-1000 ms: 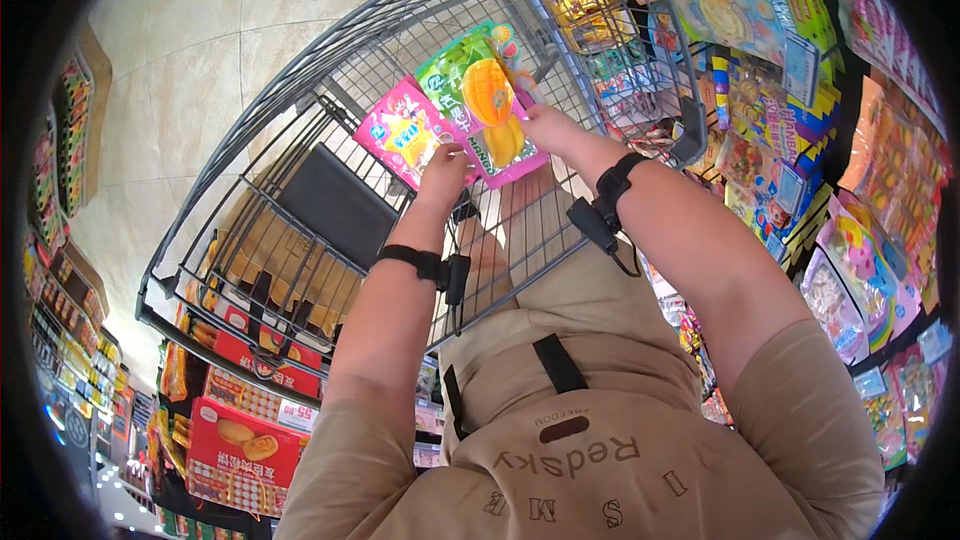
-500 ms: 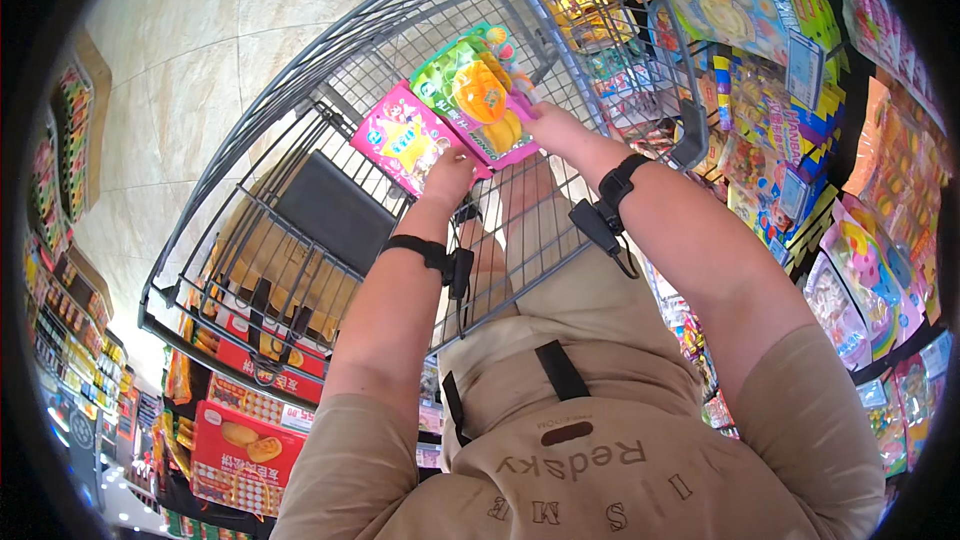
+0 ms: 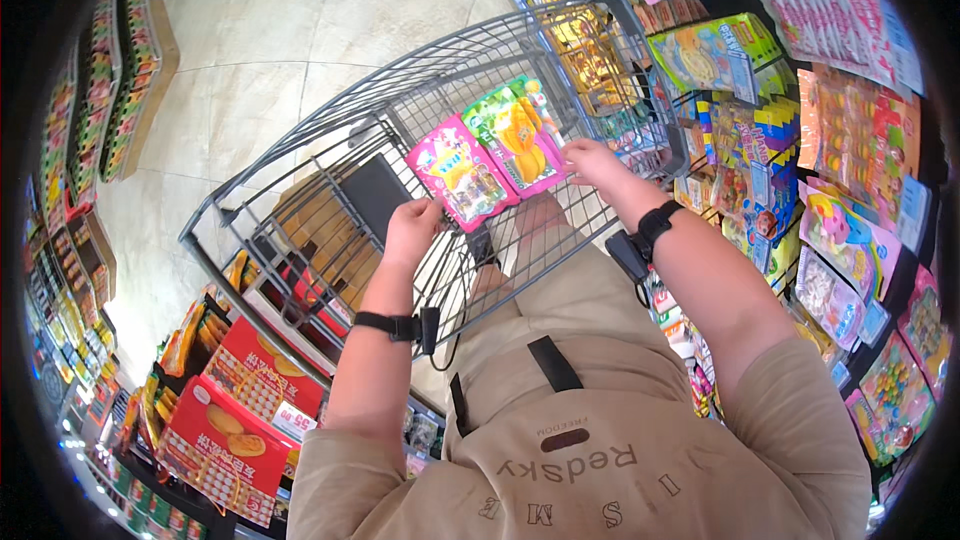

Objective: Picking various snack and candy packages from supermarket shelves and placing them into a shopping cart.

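Note:
Two flat snack bags lie side by side on the wire mesh of a grey shopping cart. The left one is a pink bag with a yellow star; the right one is a green and pink bag with a mango picture. My left hand is closed, its fingertips at the lower left edge of the pink bag. At the right edge of the mango bag, my right hand is closed in a pinch. The fingertips are small, so the grip's firmness is unclear.
Shelves of bagged sweets rise close on the right. Red boxes are stacked at lower left, near the cart's corner. A dark flat panel sits in the cart. Pale tiled floor stretches beyond, with another shelf far left.
My hands have moved apart to the outer edges of the two bags; my left hand no longer lies over the pink bag. The view has shifted, so cart and bags appear lower.

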`<act>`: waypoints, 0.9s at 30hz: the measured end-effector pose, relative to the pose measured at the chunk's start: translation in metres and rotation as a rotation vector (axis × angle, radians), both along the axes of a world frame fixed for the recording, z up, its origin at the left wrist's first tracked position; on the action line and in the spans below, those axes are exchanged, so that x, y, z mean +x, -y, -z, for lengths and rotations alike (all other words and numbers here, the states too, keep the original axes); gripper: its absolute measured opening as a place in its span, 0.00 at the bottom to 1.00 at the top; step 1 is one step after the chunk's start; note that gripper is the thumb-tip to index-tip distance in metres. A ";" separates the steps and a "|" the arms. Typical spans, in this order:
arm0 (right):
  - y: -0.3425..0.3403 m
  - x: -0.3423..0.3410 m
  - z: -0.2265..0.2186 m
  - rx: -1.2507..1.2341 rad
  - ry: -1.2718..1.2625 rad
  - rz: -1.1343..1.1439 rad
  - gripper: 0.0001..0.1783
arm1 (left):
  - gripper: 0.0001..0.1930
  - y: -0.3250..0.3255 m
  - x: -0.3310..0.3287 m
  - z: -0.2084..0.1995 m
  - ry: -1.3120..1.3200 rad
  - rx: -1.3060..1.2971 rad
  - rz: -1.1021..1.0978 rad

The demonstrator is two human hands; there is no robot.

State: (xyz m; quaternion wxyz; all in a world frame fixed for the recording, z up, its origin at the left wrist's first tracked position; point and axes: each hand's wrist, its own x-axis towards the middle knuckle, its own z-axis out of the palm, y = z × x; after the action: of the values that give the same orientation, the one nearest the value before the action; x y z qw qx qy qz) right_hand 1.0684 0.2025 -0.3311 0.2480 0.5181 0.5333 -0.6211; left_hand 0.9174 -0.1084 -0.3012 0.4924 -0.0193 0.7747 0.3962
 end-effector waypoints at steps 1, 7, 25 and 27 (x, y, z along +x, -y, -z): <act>0.001 0.004 -0.007 -0.013 -0.018 0.030 0.12 | 0.20 0.010 0.000 -0.013 -0.063 0.000 0.019; 0.024 0.024 -0.087 0.017 -0.162 0.077 0.14 | 0.17 0.080 0.011 -0.102 -0.203 0.115 0.034; 0.122 0.227 -0.205 0.078 -0.328 0.354 0.14 | 0.24 0.221 0.075 -0.225 -0.389 0.361 0.067; 0.136 0.261 -0.222 0.092 -0.327 0.438 0.14 | 0.25 0.209 0.076 -0.211 -0.380 0.417 0.094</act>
State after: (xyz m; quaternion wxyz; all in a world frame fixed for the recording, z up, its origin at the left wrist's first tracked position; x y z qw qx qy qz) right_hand 1.3290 0.0670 -0.1091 -0.0052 0.5245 0.4691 -0.7105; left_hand 0.9930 -0.3179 -0.0897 0.3497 0.1928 0.7549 0.5203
